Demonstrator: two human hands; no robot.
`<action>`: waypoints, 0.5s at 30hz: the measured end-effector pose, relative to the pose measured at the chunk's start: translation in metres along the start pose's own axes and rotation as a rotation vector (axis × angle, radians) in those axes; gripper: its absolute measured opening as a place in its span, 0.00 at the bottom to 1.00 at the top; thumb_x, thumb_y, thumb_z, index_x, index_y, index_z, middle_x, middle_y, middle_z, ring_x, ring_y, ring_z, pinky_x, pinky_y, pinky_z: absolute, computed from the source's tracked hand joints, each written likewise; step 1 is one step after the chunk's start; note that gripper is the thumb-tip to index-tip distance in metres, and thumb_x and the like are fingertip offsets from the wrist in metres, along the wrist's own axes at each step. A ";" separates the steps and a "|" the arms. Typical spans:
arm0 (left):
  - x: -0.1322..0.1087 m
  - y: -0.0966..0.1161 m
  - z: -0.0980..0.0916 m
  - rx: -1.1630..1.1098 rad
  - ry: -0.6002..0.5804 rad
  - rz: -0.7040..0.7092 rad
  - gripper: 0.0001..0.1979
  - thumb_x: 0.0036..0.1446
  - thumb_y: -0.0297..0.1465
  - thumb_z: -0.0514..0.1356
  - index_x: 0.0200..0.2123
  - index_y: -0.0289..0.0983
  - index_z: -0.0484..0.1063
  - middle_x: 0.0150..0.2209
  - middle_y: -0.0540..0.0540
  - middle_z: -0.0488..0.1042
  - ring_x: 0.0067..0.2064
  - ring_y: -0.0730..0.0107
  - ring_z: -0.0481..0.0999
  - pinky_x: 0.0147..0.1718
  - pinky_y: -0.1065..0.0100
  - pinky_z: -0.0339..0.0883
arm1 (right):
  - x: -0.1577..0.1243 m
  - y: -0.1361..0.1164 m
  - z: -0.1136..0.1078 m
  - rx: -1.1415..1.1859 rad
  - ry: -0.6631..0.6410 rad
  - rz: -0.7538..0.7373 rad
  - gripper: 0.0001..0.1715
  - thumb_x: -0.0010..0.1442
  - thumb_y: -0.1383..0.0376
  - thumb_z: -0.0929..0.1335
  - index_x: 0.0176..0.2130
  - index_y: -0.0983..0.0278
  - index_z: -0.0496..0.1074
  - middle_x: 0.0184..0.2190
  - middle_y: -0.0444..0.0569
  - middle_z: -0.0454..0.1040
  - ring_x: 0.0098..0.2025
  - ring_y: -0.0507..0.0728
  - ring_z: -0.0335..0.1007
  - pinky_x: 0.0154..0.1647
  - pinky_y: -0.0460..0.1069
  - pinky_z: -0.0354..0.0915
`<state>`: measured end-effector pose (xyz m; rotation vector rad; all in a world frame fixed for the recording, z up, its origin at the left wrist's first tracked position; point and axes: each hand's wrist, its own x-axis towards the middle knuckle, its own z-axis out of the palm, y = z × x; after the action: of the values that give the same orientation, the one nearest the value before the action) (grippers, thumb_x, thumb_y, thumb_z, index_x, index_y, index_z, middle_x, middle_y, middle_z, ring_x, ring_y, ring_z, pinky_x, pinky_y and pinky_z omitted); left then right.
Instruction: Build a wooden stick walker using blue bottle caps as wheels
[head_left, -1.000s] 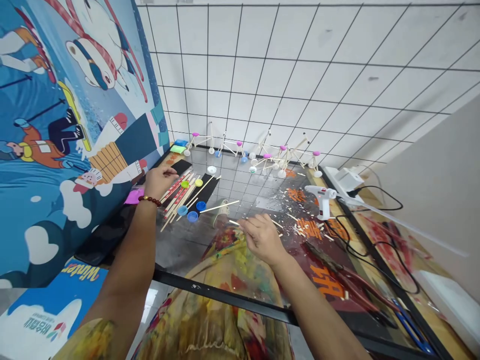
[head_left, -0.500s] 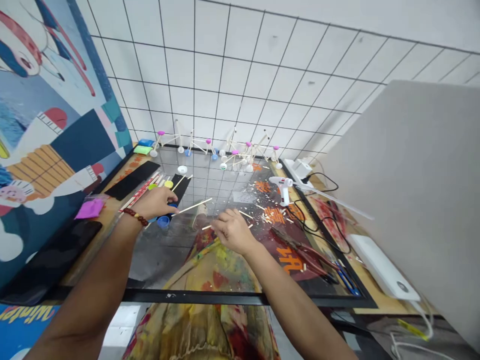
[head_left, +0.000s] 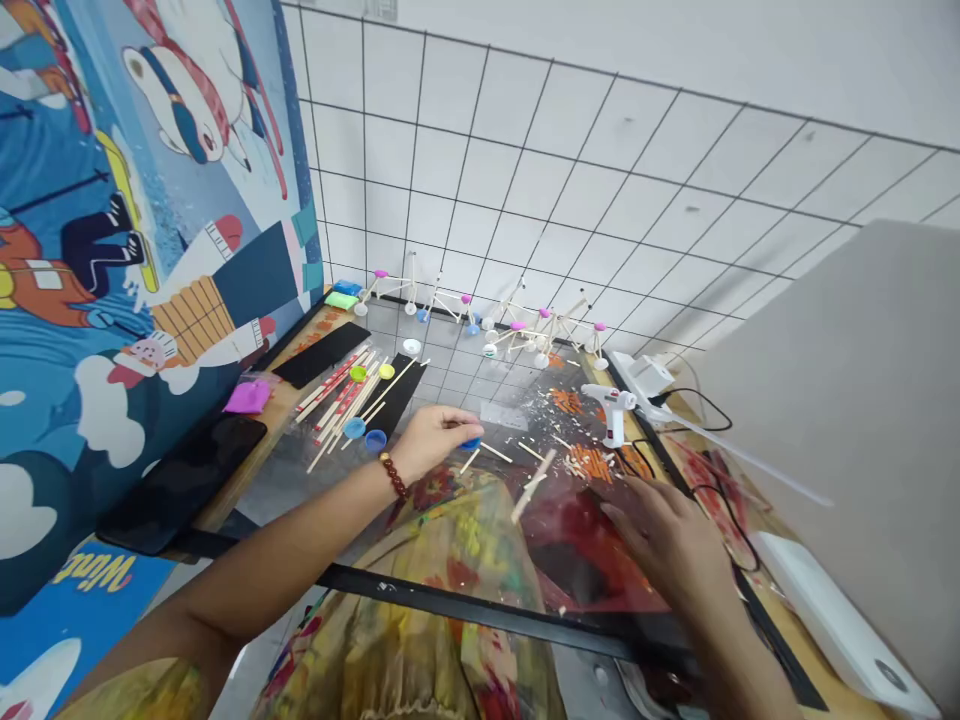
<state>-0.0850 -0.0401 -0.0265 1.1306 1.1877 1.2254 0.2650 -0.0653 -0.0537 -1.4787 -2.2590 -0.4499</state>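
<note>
My left hand (head_left: 437, 440) is over the middle of the table, thumb and fingertips closed at a blue bottle cap (head_left: 471, 444). Beside it lie short pale wooden sticks (head_left: 495, 453). My right hand (head_left: 667, 525), slightly blurred, hovers low on the right with thumb and forefinger apart; what lies under it is hidden. Left of that hand are two crossed sticks (head_left: 533, 486). A light blue cap (head_left: 354, 428) and a darker blue cap (head_left: 376, 440) lie left of my left wrist, near a bundle of sticks (head_left: 330, 405).
A white glue gun (head_left: 613, 410) stands at the right amid wood scraps. Stick figures with pink tops (head_left: 544, 315) line the back by the wire grid. A black phone (head_left: 184, 480) lies left. A white power bank (head_left: 840, 620) is at the far right.
My left hand has moved right from the stick pile to the blue cap. My right hand has left the table's middle for the right side. The view has turned left.
</note>
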 end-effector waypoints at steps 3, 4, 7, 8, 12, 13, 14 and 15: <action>-0.002 -0.008 0.009 -0.369 -0.056 -0.251 0.05 0.54 0.27 0.67 0.28 0.30 0.76 0.30 0.42 0.78 0.28 0.77 0.73 0.28 0.75 0.69 | -0.042 0.030 0.001 -0.090 -0.058 0.088 0.27 0.64 0.48 0.63 0.51 0.63 0.73 0.44 0.59 0.77 0.43 0.67 0.75 0.41 0.59 0.69; -0.002 -0.008 0.008 -0.474 -0.052 -0.299 0.06 0.54 0.26 0.66 0.27 0.30 0.74 0.30 0.42 0.78 0.26 0.79 0.72 0.25 0.77 0.68 | -0.051 0.027 0.000 -0.099 -0.071 0.093 0.26 0.64 0.49 0.64 0.51 0.64 0.73 0.45 0.60 0.77 0.44 0.67 0.75 0.42 0.59 0.70; 0.004 -0.007 -0.001 -0.590 -0.013 -0.381 0.05 0.56 0.21 0.63 0.28 0.31 0.70 0.30 0.43 0.76 0.23 0.82 0.69 0.18 0.82 0.61 | -0.058 -0.006 -0.006 -0.177 0.004 0.207 0.21 0.65 0.59 0.65 0.54 0.64 0.72 0.52 0.61 0.74 0.50 0.68 0.72 0.47 0.61 0.68; 0.006 -0.006 -0.004 -0.599 -0.010 -0.399 0.05 0.56 0.20 0.61 0.29 0.32 0.69 0.29 0.44 0.75 0.22 0.82 0.68 0.16 0.83 0.58 | -0.054 -0.019 -0.009 -0.190 0.010 0.202 0.21 0.64 0.64 0.65 0.56 0.62 0.71 0.55 0.60 0.73 0.53 0.67 0.70 0.49 0.61 0.67; 0.011 -0.001 -0.007 -0.614 -0.014 -0.395 0.04 0.58 0.21 0.59 0.30 0.32 0.69 0.29 0.47 0.72 0.20 0.83 0.64 0.11 0.83 0.50 | -0.035 -0.049 -0.015 -0.079 -0.234 -0.029 0.33 0.56 0.80 0.63 0.56 0.57 0.72 0.57 0.56 0.72 0.50 0.60 0.73 0.48 0.55 0.67; 0.011 0.000 -0.007 -0.616 -0.008 -0.385 0.04 0.58 0.21 0.59 0.31 0.32 0.69 0.28 0.47 0.71 0.19 0.83 0.64 0.11 0.83 0.50 | -0.034 -0.051 -0.015 -0.056 -0.246 -0.029 0.30 0.56 0.80 0.63 0.53 0.59 0.75 0.54 0.56 0.74 0.48 0.60 0.74 0.47 0.54 0.67; 0.010 0.001 -0.007 -0.613 0.006 -0.380 0.05 0.59 0.21 0.58 0.30 0.32 0.69 0.28 0.47 0.71 0.19 0.84 0.63 0.11 0.83 0.50 | -0.034 -0.051 -0.015 -0.024 -0.236 -0.017 0.27 0.57 0.80 0.63 0.50 0.61 0.76 0.51 0.56 0.75 0.47 0.59 0.74 0.46 0.53 0.68; 0.010 0.002 -0.006 -0.607 0.022 -0.379 0.06 0.60 0.21 0.56 0.30 0.31 0.69 0.28 0.47 0.71 0.19 0.84 0.63 0.11 0.83 0.50 | -0.036 -0.051 -0.014 0.008 -0.207 0.009 0.24 0.58 0.79 0.62 0.48 0.62 0.77 0.49 0.55 0.77 0.46 0.59 0.74 0.46 0.52 0.68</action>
<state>-0.0914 -0.0302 -0.0250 0.4202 0.8966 1.1831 0.2332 -0.1199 -0.0620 -1.5958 -2.4073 -0.2968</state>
